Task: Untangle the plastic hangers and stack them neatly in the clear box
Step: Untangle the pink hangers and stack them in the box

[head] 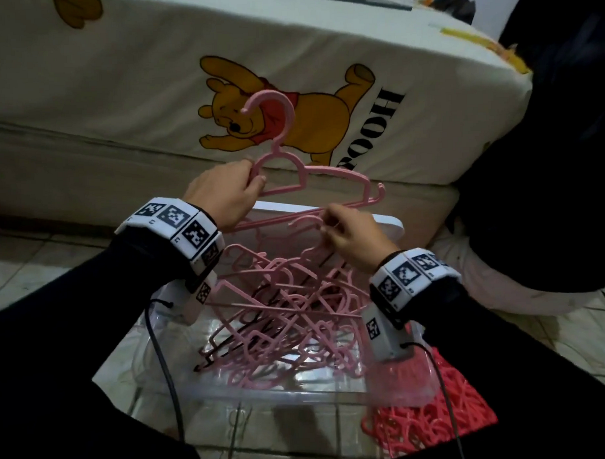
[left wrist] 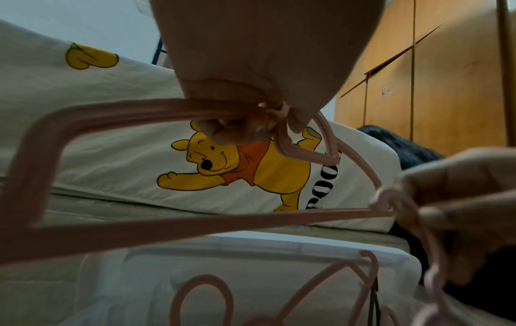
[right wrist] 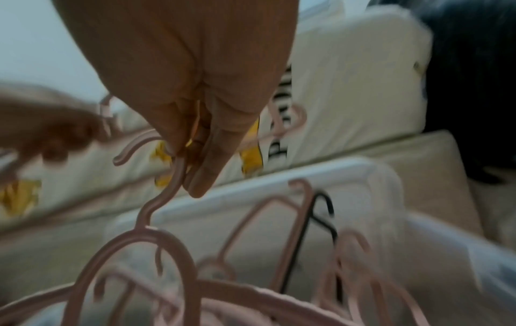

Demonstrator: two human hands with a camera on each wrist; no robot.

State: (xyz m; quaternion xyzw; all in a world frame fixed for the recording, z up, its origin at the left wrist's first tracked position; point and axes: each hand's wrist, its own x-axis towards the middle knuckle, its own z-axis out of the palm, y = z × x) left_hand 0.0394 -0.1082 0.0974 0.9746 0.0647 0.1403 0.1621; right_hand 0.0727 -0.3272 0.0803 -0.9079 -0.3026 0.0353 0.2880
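My left hand (head: 254, 177) grips one pink hanger (head: 326, 175) by its left shoulder and holds it upright above the clear box (head: 265, 392). In the left wrist view the fingers (left wrist: 240, 130) curl round that hanger's bar (left wrist: 111, 105). My right hand (head: 328, 225) pinches the hook of a second pink hanger (head: 306, 220) just below the first. The right wrist view shows this pinch (right wrist: 189, 158) on the hook (right wrist: 156, 205). A tangled heap of pink hangers (head: 280, 316) fills the box, with a black hanger (right wrist: 315, 220) among them.
A bed with a cartoon-bear sheet (head: 289, 75) stands right behind the box. The box's white lid (head: 390, 222) leans at its far side. A red plastic mesh piece (head: 438, 417) lies on the tiled floor at the right. Dark cloth (head: 548, 152) hangs off the bed's right end.
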